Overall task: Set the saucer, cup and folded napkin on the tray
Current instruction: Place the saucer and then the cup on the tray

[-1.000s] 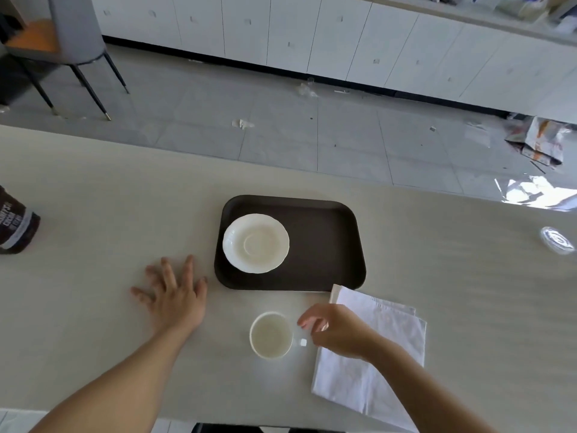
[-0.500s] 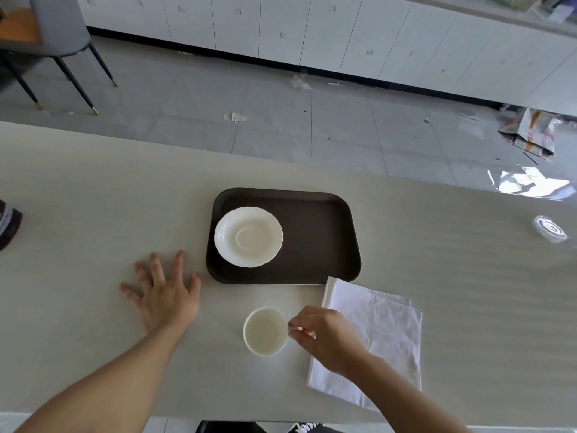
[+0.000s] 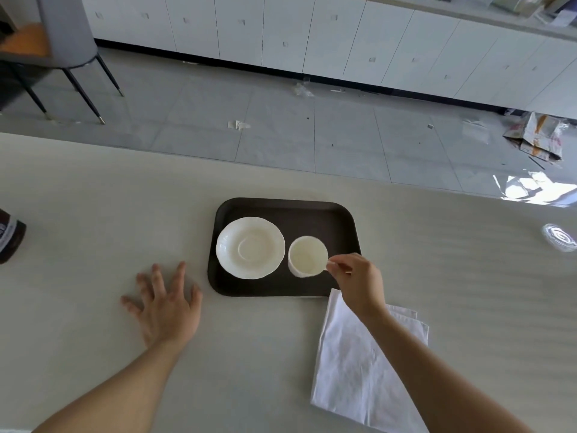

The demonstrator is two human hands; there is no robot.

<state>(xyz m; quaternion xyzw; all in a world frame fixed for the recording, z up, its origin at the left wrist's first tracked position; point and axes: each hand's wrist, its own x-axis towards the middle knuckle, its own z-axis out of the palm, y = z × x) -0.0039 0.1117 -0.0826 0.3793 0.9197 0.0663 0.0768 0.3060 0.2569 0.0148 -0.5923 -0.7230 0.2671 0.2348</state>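
Note:
A dark brown tray [image 3: 327, 218] lies on the pale table. A white saucer [image 3: 250, 247] sits on its left half. Just right of the saucer is a white cup [image 3: 307, 256], over the tray, with my right hand [image 3: 359, 281] pinching its handle; I cannot tell if the cup touches the tray. A white folded napkin [image 3: 352, 364] lies on the table near the tray's front right corner, partly under my right forearm. My left hand [image 3: 165, 304] rests flat on the table left of the tray, fingers spread, holding nothing.
A dark bottle [image 3: 9, 239] stands at the table's left edge. A clear plastic lid [image 3: 560, 240] lies at the far right. Beyond the table's far edge are a tiled floor, white cabinets and a chair [image 3: 62, 42].
My right hand closed on the cup's handle and carried the cup from the table in front of the tray to over the tray, beside the saucer. My left hand stayed put.

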